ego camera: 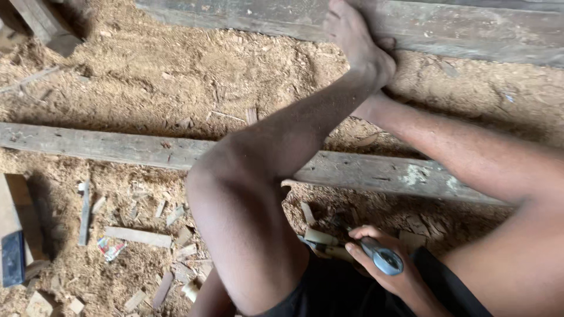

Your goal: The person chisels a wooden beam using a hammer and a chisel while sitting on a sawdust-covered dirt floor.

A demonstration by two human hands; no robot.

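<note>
My right hand (392, 271) is low in the head view, between my bare legs, shut around a tool with a rounded grey-blue handle (383, 258). The tool's dark metal end (338, 222) points up and left over the sawdust. A pale wood offcut (321, 237) lies just left of the fingers. My left leg (258, 194) is bent across the middle, and its foot (352, 35) presses against a long grey beam (470, 32) at the top. My left hand does not show.
A weathered plank (117, 147) runs across the floor under my legs. Sawdust (176, 76) and several wood chips (138, 236) cover the ground. A wooden block with a dark blue piece (12, 258) sits at the left edge; another timber (47, 23) lies top left.
</note>
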